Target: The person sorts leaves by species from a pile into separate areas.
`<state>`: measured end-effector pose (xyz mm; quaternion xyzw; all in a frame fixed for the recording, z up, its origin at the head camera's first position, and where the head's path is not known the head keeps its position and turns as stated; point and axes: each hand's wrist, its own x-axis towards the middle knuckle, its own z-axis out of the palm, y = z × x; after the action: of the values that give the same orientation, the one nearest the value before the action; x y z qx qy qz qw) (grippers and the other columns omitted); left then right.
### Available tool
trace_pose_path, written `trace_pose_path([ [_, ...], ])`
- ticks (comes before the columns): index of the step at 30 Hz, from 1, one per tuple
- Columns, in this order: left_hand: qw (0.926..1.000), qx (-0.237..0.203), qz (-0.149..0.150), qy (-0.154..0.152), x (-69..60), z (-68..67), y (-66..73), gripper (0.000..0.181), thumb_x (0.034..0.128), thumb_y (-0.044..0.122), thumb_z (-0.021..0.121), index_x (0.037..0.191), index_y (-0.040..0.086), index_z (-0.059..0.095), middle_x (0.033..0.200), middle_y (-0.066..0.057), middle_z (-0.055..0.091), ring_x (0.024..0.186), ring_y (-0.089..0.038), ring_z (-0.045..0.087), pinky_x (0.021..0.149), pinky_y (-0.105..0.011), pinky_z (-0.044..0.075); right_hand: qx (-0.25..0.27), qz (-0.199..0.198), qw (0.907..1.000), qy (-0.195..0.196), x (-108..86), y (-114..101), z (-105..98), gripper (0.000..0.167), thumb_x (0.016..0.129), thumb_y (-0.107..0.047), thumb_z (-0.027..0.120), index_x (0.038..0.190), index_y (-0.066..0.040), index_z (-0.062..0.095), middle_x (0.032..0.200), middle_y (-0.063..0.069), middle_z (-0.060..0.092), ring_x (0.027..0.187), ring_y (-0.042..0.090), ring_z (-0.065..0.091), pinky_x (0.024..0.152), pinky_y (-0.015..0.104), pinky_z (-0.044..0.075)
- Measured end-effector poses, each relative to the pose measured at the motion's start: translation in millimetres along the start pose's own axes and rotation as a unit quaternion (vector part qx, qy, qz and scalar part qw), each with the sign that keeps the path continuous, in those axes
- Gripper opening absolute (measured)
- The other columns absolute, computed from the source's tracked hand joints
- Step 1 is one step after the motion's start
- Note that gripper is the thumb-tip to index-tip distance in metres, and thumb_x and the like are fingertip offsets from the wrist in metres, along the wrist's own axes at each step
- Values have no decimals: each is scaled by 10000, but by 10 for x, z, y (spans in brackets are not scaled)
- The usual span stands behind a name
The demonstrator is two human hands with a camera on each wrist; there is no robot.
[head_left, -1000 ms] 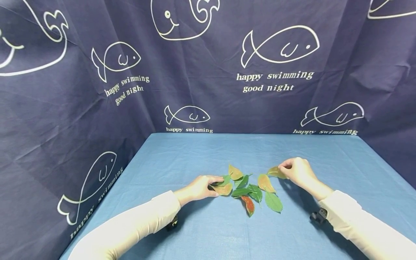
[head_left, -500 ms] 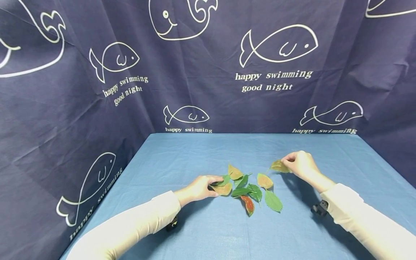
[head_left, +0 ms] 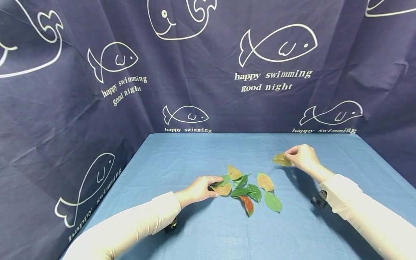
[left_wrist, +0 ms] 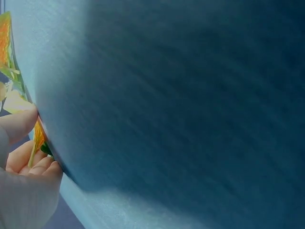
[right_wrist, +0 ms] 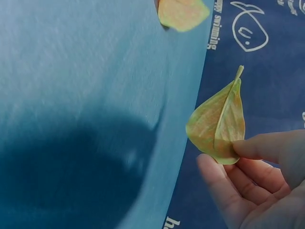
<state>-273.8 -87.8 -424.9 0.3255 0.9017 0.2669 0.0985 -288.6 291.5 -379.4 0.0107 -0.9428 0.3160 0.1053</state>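
Observation:
My right hand (head_left: 304,159) pinches a yellow-green leaf (head_left: 281,160) by its broad end between thumb and fingers. In the right wrist view this leaf (right_wrist: 215,121) is off the cloth, its stem pointing up. My left hand (head_left: 196,189) rests at the left side of a loose group of leaves. Its fingertips touch a green leaf (head_left: 225,180), and its thumb is against an orange-yellow leaf (head_left: 224,189); thumb and fingers stand apart. Beside them lie a yellow leaf (head_left: 234,172), several green leaves (head_left: 254,192) and a red leaf (head_left: 248,206).
Right of the group are another orange-yellow leaf (head_left: 265,181) and a light green leaf (head_left: 273,202), nearly touching. All lie on a blue cloth-covered table (head_left: 208,231). A navy curtain with white fish drawings (head_left: 201,86) stands behind and at the left.
My right hand has lifted the yellow-green leaf away from the orange-yellow one, moving back and slightly right. My left hand has stayed in place on the leaves.

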Motion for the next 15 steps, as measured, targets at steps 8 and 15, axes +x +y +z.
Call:
trace_pose_path([
  [8, 9999, -109, -9, 32, 12, 10, -7, 567, 859, 101, 731, 1390, 71, 536, 1437, -99, 521, 1343, -289, 467, 1097, -433, 415, 214, 421, 9989, -5, 111, 108, -55, 267, 878, -165, 646, 1013, 49, 730, 927, 206, 734, 620, 238, 722, 547, 189, 518],
  [15, 10000, -59, -46, 51, 16, 0, 6, 565, 854, 100, 736, 1384, 68, 542, 1435, -99, 523, 1344, -289, 467, 1104, -432, 407, 415, 541, 9976, 140, 226, 226, -120, 281, 865, -130, 672, 1052, 77, 704, 942, 231, 722, 581, 196, 714, 517, 191, 539],
])
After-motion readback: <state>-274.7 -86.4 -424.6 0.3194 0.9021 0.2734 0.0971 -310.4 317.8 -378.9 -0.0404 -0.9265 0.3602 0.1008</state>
